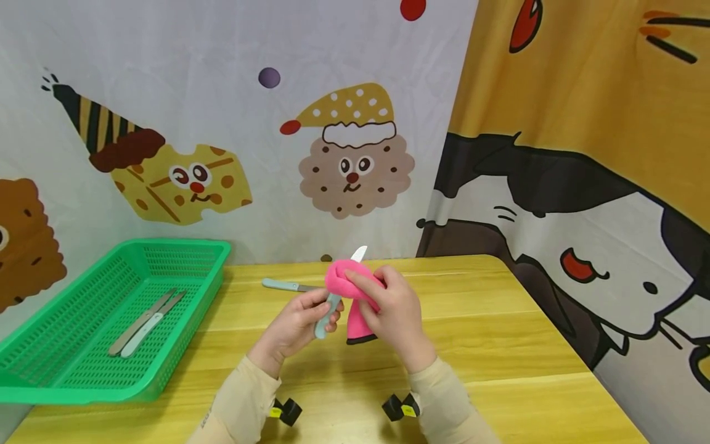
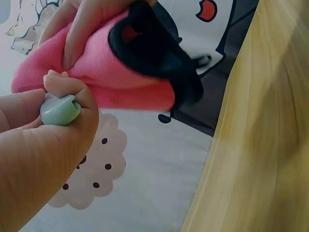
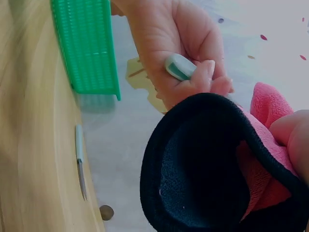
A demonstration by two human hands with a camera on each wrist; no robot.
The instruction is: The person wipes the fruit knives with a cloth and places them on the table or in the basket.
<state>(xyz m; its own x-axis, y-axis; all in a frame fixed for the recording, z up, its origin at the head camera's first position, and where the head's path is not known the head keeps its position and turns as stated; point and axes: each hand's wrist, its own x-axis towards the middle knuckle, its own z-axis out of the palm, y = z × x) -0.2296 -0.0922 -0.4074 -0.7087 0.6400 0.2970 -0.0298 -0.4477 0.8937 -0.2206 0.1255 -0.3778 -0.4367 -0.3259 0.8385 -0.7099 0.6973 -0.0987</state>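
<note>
My left hand [image 1: 302,319] grips the pale blue-green handle of a knife [image 1: 327,314], its blade pointing up and away. A pink cloth [image 1: 355,283] with a dark edge is wrapped about the blade, and only the tip shows above it. My right hand [image 1: 396,311] pinches the cloth around the blade from the right, with a loose end hanging below. In the left wrist view the butt of the handle [image 2: 60,110] sticks out of the curled left fingers. The right wrist view looks into the dark-edged opening of the cloth [image 3: 203,159].
A second knife [image 1: 283,285] with a pale blue handle lies on the wooden table [image 1: 488,345] behind the left hand. To the left stands a green plastic basket [image 1: 205,302] with two knives [image 1: 146,327] in it. A cartoon-printed curtain [image 1: 266,185] hangs behind the table.
</note>
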